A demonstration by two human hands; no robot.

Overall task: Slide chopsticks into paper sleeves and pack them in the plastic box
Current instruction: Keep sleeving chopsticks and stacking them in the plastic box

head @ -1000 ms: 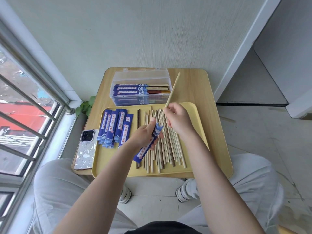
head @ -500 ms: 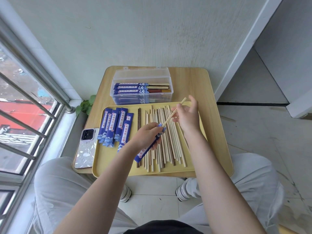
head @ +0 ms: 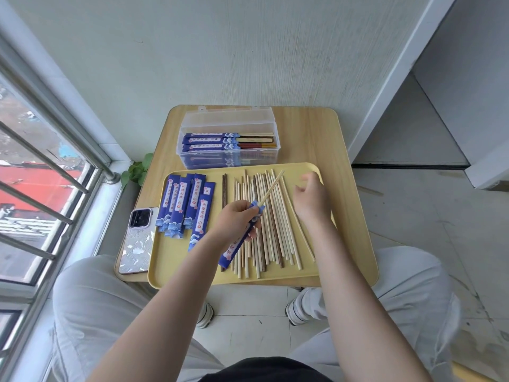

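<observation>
Pale grey trousers fill the near edge of my view, with both my forearms reaching out over them. My left hand is curled round a blue paper sleeve, which slants down toward me over the tray; one light chopstick sticks out of its top end, pointing up and to the right. My right hand hovers just beside it over the right part of the tray, its fingers loosely bent and holding nothing.

Under both hands sits the yellow tray on the wooden counter. Loose chopsticks, mostly pale and a few dark, lie in a row across its middle and right. Empty blue sleeves overlap on its left. A phone lies on the counter left of the tray.

Beyond the tray stands the clear plastic box, its lid open, with sleeved chopsticks stacked lengthwise inside.
</observation>
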